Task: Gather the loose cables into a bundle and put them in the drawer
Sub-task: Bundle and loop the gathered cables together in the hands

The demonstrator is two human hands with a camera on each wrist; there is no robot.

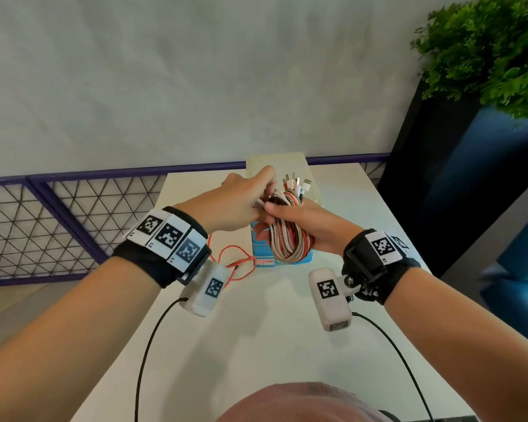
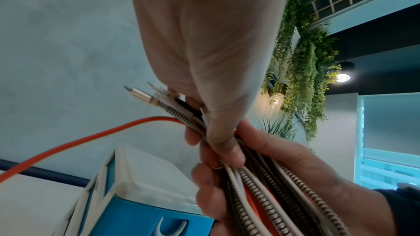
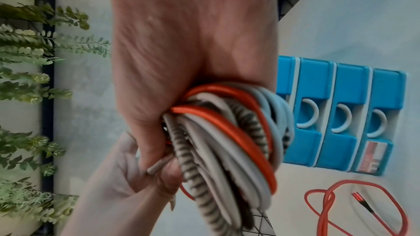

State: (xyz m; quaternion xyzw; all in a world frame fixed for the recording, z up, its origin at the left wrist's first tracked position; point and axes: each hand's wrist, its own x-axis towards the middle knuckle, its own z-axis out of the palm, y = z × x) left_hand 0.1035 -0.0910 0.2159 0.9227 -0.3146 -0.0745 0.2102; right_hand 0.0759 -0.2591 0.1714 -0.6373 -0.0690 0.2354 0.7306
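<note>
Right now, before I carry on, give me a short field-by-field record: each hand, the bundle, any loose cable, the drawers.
right hand: grips the coiled bundle of white, red and braided cables around its middle
left hand: pinches the bundle near the plug ends
loose cable: thin red cable runs out from the bundle, its tail lying on the white table
storage: small blue plastic drawer unit on the table, below the hands; all visible drawers closed
bundle position: held in the air above the unit, not yet stowed
</note>
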